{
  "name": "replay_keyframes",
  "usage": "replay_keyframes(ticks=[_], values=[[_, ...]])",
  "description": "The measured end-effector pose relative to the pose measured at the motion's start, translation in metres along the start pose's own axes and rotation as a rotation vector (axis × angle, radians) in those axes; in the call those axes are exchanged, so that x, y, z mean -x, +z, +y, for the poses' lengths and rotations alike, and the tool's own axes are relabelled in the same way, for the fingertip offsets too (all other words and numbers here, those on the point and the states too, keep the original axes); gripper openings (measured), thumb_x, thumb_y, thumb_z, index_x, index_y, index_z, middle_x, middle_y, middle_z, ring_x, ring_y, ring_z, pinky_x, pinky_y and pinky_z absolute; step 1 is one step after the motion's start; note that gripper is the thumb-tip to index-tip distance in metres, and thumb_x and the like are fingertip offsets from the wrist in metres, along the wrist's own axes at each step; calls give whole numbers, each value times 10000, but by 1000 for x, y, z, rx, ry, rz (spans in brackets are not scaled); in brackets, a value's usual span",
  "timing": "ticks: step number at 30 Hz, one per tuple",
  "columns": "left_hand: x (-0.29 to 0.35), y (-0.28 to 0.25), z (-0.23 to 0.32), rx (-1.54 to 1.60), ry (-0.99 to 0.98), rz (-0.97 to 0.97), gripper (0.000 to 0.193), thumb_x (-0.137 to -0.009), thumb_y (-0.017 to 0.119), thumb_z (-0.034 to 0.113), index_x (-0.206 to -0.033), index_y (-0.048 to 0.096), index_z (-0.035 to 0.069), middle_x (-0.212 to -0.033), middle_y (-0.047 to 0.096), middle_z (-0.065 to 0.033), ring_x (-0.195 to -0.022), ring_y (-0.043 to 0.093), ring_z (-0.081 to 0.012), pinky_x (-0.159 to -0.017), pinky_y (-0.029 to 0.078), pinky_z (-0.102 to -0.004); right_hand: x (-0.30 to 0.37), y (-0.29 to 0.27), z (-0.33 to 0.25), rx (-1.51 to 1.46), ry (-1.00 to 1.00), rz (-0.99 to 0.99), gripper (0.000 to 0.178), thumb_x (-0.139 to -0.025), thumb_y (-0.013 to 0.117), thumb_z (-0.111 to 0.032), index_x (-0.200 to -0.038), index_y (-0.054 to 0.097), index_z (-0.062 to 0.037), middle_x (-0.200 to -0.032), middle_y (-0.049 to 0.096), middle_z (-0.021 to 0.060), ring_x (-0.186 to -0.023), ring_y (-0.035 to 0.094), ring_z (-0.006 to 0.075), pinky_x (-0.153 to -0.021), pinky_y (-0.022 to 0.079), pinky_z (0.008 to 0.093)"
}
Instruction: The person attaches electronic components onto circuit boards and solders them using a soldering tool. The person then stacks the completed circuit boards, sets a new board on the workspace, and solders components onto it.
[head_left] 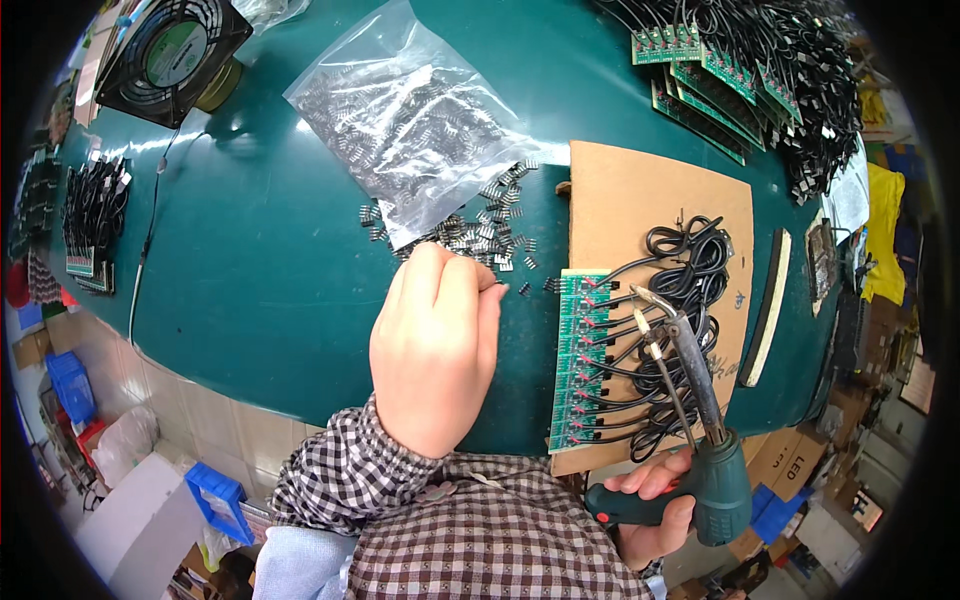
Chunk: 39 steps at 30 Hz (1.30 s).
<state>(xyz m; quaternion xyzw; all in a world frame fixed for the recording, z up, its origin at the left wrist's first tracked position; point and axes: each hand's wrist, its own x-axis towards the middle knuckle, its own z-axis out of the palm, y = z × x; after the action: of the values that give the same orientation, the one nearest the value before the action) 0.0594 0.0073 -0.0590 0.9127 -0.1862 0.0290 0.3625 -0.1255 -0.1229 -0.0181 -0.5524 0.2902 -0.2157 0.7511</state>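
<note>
My left hand is closed in a pinch at the near edge of a loose heap of small black multi-pin connectors. A tiny dark piece shows at its fingertips, too small to make out. With my right hand I grip a green soldering gun, whose metal tip and thin feed tube point up and left. The tip hovers over a strip of green circuit boards with black cables coiled to its right. Beneath the strip lies a cardboard sheet.
A clear plastic bag full of connectors lies behind the heap. At the far left stands a black fan. Finished-looking boards with cables are stacked at the far right and left. A pale strip lies right of the cardboard.
</note>
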Motion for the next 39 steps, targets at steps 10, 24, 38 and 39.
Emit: replay_keyframes(ticks=[10,24,38,39], values=[[18,-36,43,1169,-570,-421,82,-805,549,-81,-862,501,-49,-871,596,-142,-752,606,-143,-627,514,-240,-18,29,-24,120,61,-32,442,-794,600,-250,-1075,382,14,-810,515,106,-777,573,211,-662,537,364],[43,-32,62,1115,-462,-545,93,-813,575,-20,-886,548,-71,-840,615,-133,-725,620,-147,-629,524,-246,-36,45,-27,367,-16,-123,191,-748,625,40,-895,520,-21,-839,607,89,-752,597,147,-657,496,259],[13,12,29,986,-564,-94,82,-845,557,38,-842,528,-39,-778,618,-94,-672,601,-107,-621,504,-208,-14,20,-18,316,14,-27,564,-824,538,-427,-1102,406,46,-944,499,139,-893,567,265,-678,563,379],[13,14,28,982,-567,-90,82,-845,557,38,-842,528,-39,-778,618,-94,-672,601,-107,-621,504,-208,-10,15,-16,311,27,-37,568,-824,535,-432,-1100,407,48,-954,488,136,-922,550,260,-680,565,369]])
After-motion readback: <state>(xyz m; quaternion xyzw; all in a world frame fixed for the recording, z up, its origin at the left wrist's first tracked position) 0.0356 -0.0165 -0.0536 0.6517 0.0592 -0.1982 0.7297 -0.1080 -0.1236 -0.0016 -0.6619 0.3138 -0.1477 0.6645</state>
